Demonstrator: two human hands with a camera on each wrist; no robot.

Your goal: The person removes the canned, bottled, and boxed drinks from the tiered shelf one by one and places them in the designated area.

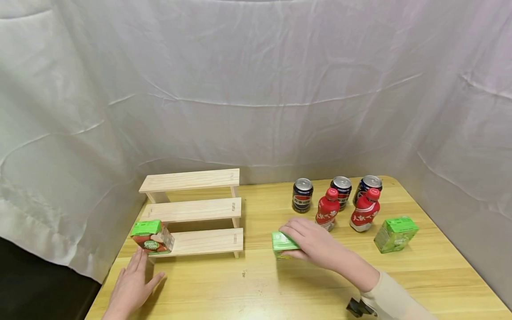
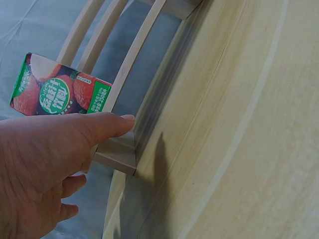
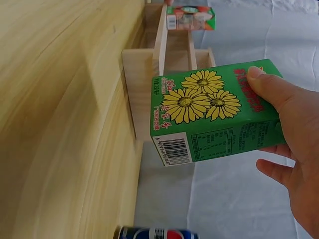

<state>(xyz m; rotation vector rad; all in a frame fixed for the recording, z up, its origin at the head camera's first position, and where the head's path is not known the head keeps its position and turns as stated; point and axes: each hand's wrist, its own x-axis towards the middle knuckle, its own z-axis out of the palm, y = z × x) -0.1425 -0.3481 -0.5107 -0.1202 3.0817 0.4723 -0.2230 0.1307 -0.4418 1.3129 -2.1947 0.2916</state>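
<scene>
My right hand [image 1: 310,242] grips a green drink carton [image 1: 281,244] that stands on the wooden table in front of the cans. In the right wrist view the carton [image 3: 214,112] shows yellow flowers, with my thumb on top and my fingers [image 3: 274,169] curled under it. My left hand [image 1: 134,280] lies flat on the table with straight fingers and holds nothing. Just beyond its fingertips a green and red fruit carton [image 1: 152,237] stands on the left end of the lowest step of a three-step wooden rack [image 1: 196,210]. The left wrist view shows that carton [image 2: 59,87] above my hand [image 2: 50,159].
Behind my right hand stand three cans [image 1: 302,194] and two red bottles [image 1: 365,210]. Another green carton [image 1: 396,234] sits at the right. A white cloth hangs behind the table and to both sides. The table edge [image 1: 100,293] runs close to my left hand.
</scene>
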